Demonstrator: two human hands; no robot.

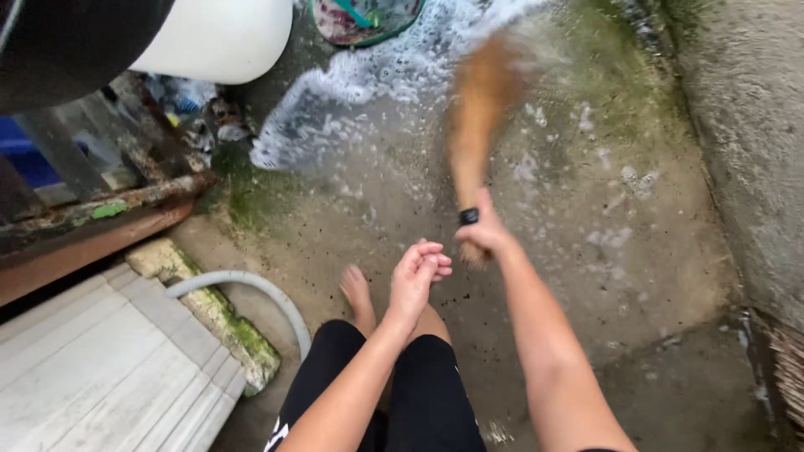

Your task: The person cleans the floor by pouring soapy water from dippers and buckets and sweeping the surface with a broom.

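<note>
The right hand [484, 237] was closed around the near end of a hand broom [479, 117], whose long axis ran away from the hand toward the far side, bristles over the foamy wet concrete floor [620, 251]. The left hand [417, 276] hovered just left of it, loosely curled, holding nothing. The broom looked brown, blurred, with a black band at the grip.

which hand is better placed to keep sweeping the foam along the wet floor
Right, most likely: the right hand already grips the broom, its bristles reaching the foam. The left hand is beside it, holding nothing.
</note>
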